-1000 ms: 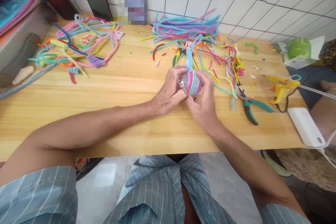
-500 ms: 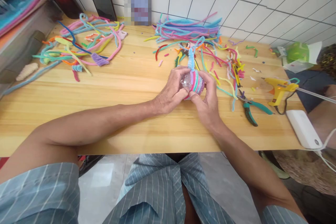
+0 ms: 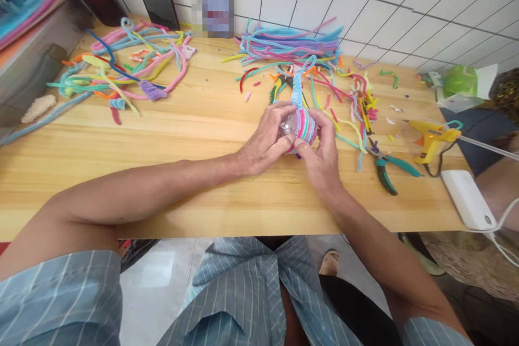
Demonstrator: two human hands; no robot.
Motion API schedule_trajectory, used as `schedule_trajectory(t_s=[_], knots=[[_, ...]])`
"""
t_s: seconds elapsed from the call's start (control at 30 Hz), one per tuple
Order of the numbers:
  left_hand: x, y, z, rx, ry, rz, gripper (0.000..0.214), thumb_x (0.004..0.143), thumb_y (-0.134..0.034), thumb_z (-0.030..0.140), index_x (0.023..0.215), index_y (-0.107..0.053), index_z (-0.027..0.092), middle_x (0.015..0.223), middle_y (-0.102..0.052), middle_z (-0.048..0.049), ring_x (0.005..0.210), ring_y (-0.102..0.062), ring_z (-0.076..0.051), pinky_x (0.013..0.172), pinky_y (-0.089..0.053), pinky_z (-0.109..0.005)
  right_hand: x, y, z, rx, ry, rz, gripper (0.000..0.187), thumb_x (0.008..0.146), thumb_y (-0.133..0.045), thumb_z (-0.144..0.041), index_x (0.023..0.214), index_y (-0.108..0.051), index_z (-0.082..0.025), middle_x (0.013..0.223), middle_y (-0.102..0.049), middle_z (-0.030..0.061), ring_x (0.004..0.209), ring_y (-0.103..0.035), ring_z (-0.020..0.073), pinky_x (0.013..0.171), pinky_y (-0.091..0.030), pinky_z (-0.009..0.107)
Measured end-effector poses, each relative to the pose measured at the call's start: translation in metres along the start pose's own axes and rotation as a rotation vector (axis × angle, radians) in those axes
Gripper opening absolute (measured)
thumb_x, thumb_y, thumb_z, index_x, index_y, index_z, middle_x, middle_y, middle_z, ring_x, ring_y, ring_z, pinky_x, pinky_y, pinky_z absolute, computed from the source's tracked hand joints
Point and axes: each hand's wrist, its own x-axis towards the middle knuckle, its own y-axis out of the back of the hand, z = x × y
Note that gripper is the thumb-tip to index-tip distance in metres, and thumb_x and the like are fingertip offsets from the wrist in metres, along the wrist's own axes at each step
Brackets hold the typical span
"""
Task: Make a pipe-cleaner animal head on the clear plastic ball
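Both my hands grip a small clear ball partly wrapped in pink, teal and purple pipe cleaners, held just above the wooden table. My left hand cups its bare clear left side. My right hand presses fingers on the wrapped right side. A light blue twisted pipe cleaner stem rises from the ball's top into a loop.
Piles of colourful pipe cleaners lie at the back left and back centre. Green-handled pliers, a yellow glue gun, and a white power block sit to the right. Another person's arm is at the right edge.
My hands and the ball stayed in place; the fingers shifted slightly on the ball. A foot has appeared on the floor beneath the table.
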Motion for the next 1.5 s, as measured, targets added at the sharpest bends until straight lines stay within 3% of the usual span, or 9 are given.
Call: schedule_trajectory(t_s=[0.47, 0.63, 0.77, 0.9, 1.03, 1.2, 1.5], knots=[[-0.001, -0.001, -0.005, 0.060, -0.059, -0.010, 0.069, 0.109, -0.046, 0.063, 0.165, -0.037, 0.022, 0.167, -0.043, -0.0208, 0.162, -0.036, -0.035, 0.136, -0.032, -0.062, 0.001, 0.001, 0.003, 0.079, -0.020, -0.011, 0.060, 0.094, -0.070, -0.035, 0.151, -0.051, -0.030, 0.158, -0.057, 0.0107, 0.149, -0.055, 0.0301, 0.127, -0.046, 0.060], [0.002, 0.001, -0.005, 0.035, -0.060, -0.045, 0.075, 0.105, -0.055, 0.063, 0.166, -0.036, 0.025, 0.169, -0.042, -0.0212, 0.163, -0.035, -0.038, 0.135, -0.031, -0.066, 0.001, 0.001, 0.007, 0.108, -0.034, -0.002, 0.060, 0.093, -0.070, -0.033, 0.149, -0.052, -0.029, 0.156, -0.058, 0.0108, 0.145, -0.058, 0.0295, 0.125, -0.048, 0.059], [0.007, 0.004, -0.012, -0.056, -0.089, -0.097, 0.083, 0.100, -0.062, 0.065, 0.169, -0.034, 0.028, 0.173, -0.041, -0.0196, 0.164, -0.036, -0.039, 0.136, -0.032, -0.065, 0.003, 0.004, 0.016, 0.149, -0.085, -0.010, 0.057, 0.094, -0.069, -0.039, 0.147, -0.051, -0.030, 0.149, -0.064, 0.0093, 0.134, -0.066, 0.0283, 0.116, -0.057, 0.056], [0.013, 0.006, -0.024, -0.212, -0.018, -0.101, 0.089, 0.098, -0.066, 0.066, 0.170, -0.030, 0.030, 0.174, -0.041, -0.0176, 0.160, -0.044, -0.039, 0.132, -0.039, -0.064, 0.010, 0.010, 0.032, 0.175, -0.101, 0.004, 0.051, 0.096, -0.068, -0.045, 0.143, -0.055, -0.032, 0.137, -0.070, 0.0072, 0.126, -0.069, 0.0306, 0.106, -0.063, 0.057], [0.017, 0.003, -0.031, -0.303, 0.075, -0.109, 0.090, 0.092, -0.075, 0.067, 0.165, -0.039, 0.029, 0.167, -0.050, -0.0168, 0.155, -0.050, -0.039, 0.131, -0.042, -0.063, 0.018, 0.014, 0.043, 0.202, -0.156, 0.004, 0.050, 0.096, -0.069, -0.049, 0.141, -0.055, -0.032, 0.140, -0.070, 0.0064, 0.127, -0.069, 0.0306, 0.109, -0.062, 0.058], [0.020, -0.004, -0.029, -0.361, 0.127, -0.083, 0.096, 0.084, -0.083, 0.073, 0.159, -0.045, 0.027, 0.167, -0.051, -0.0191, 0.154, -0.053, -0.039, 0.128, -0.045, -0.061, 0.021, 0.018, 0.045, 0.259, -0.238, -0.038, 0.049, 0.095, -0.070, -0.047, 0.140, -0.054, -0.033, 0.141, -0.071, 0.0056, 0.128, -0.069, 0.0297, 0.110, -0.061, 0.056], [0.019, -0.006, -0.020, -0.353, 0.120, -0.041, 0.092, 0.084, -0.084, 0.071, 0.155, -0.046, 0.025, 0.162, -0.055, -0.0193, 0.150, -0.057, -0.039, 0.126, -0.048, -0.060, 0.020, 0.018, 0.042, 0.151, -0.176, -0.042, 0.048, 0.098, -0.067, -0.057, 0.141, -0.055, -0.038, 0.141, -0.071, 0.0032, 0.128, -0.070, 0.0299, 0.108, -0.063, 0.056]])
